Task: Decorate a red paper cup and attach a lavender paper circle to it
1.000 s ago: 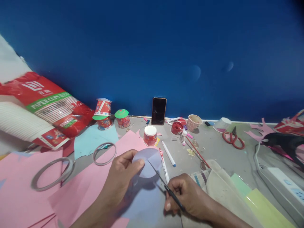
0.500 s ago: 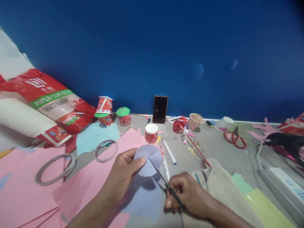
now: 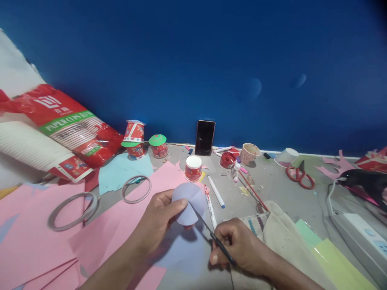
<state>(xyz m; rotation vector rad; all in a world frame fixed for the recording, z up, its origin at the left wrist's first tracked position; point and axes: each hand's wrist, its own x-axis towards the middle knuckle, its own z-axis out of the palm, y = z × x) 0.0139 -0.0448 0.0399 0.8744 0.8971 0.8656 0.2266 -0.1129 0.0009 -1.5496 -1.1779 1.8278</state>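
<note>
A light purple paper circle is pinched between the thumb and fingers of my left hand. My right hand grips a pair of scissors with black handles. Their blades reach up and left into a slit that runs to about the circle's middle. Just behind the circle stands an upside-down red paper cup with a white base. To its right lie a white marker with a blue tip and a red-and-white pen. Beneath my hands lies a purple sheet.
Pink sheets and two grey rings spread on the left, below a bag of paper cups. A phone leans on the blue wall. Red-handled scissors and a power strip lie right; decorated cups stand behind.
The view has shifted slightly. Both hands keep nearly the same pose, with the scissors still in the circle's slit. A fingertip of my left hand now shows below the circle.
</note>
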